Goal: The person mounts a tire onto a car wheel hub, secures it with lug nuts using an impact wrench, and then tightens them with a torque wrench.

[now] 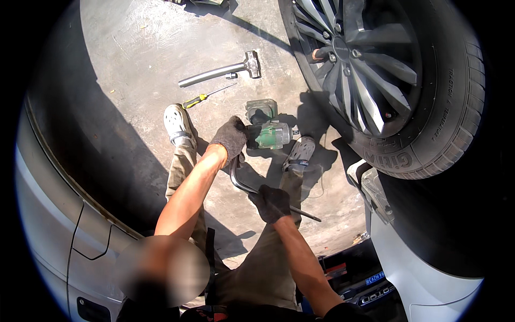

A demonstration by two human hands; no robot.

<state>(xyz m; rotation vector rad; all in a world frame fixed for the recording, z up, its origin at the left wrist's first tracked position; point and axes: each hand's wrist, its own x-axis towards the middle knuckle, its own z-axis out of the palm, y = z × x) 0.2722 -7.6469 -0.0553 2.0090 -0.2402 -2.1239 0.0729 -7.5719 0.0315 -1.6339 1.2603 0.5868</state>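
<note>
Person crouched on a concrete floor [134, 48] between a pale car body [48, 225] and a mounted wheel [375, 70] with silver spokes and a black tyre. Both hands gloved in dark fabric.

Left hand [232, 137] reaches forward and down, fingers curled onto the rear of a green and black power impact wrench [271, 131] lying on the floor just ahead of the feet. Fingers look wrapped round the tool's handle, though the glove hides how tightly.

Right hand [271, 203] closed in a fist around a dark bent metal bar [241, 182]; the bar curves up toward the left hand at one end and runs out past the right knuckles to a thin tip at the other.

Pale clogs [177, 124] on both feet, flanking the wrench.

Further out on the floor: a metal hammer [225, 70], head toward the wheel, and just nearer, a yellow-handled screwdriver [206, 96]. Both well apart from the hands. Hard sunlight, deep shadows.
</note>
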